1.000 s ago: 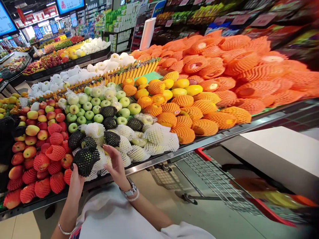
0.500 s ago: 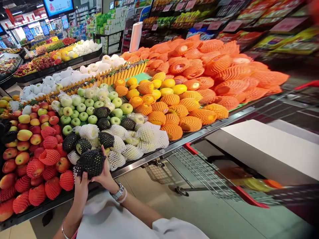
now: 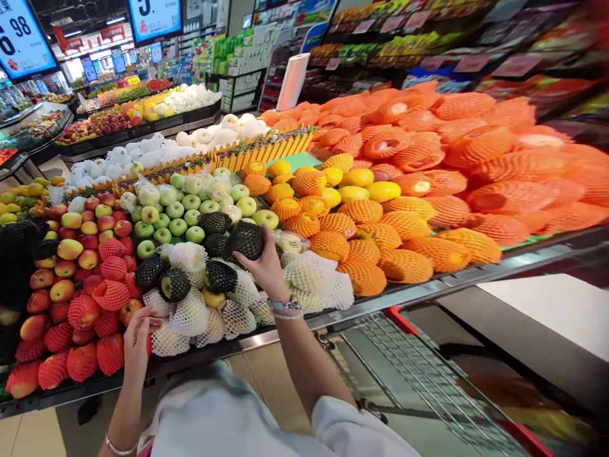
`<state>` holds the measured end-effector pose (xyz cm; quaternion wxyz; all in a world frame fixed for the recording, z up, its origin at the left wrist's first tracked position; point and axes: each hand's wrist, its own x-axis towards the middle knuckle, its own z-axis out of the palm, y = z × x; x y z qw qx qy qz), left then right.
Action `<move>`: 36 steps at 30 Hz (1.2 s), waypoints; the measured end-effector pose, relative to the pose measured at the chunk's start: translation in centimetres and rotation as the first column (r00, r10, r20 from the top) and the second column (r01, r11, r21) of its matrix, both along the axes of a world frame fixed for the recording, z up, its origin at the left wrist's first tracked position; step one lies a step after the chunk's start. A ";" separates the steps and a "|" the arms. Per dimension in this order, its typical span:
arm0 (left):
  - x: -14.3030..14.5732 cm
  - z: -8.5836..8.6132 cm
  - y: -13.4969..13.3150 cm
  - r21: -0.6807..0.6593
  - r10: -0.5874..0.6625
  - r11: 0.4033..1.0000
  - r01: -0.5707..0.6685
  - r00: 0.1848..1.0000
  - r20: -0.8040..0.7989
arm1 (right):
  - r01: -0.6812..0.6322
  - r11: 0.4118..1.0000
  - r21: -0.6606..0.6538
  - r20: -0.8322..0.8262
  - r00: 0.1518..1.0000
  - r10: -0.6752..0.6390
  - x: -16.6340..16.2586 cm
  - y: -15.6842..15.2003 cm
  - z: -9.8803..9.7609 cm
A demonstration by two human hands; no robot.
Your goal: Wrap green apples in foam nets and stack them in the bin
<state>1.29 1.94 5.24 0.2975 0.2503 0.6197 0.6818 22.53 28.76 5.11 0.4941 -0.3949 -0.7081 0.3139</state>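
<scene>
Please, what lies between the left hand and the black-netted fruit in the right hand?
In the head view, white-netted fruits and another black-netted fruit lie between the left hand and the held fruit.

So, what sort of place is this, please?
Probably the fruit section of a supermarket: there are piled green apples, a price screen higher up, and a wire shopping cart.

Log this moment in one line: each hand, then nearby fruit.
Right hand: holding black-netted fruit | Left hand: open, no fruit, near red-netted fruit | Nearby: green apples, white-netted fruit
</scene>
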 end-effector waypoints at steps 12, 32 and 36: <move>-13.7 3.9 -2.9 -0.039 0.285 0.930 -0.365 0.787 -0.547 | -0.247 0.969 0.003 0.221 0.945 0.241 -0.6 3.9 -5.6; -22.8 12.9 5.0 0.016 0.150 0.764 -0.645 0.154 -0.977 | 0.241 0.969 -0.062 -0.198 0.948 -0.248 4.1 -5.0 -4.5; -13.3 12.6 6.2 0.006 0.152 0.950 -0.311 0.448 -0.881 | 0.018 0.999 -0.029 -0.245 0.969 -0.025 1.9 -8.2 -0.3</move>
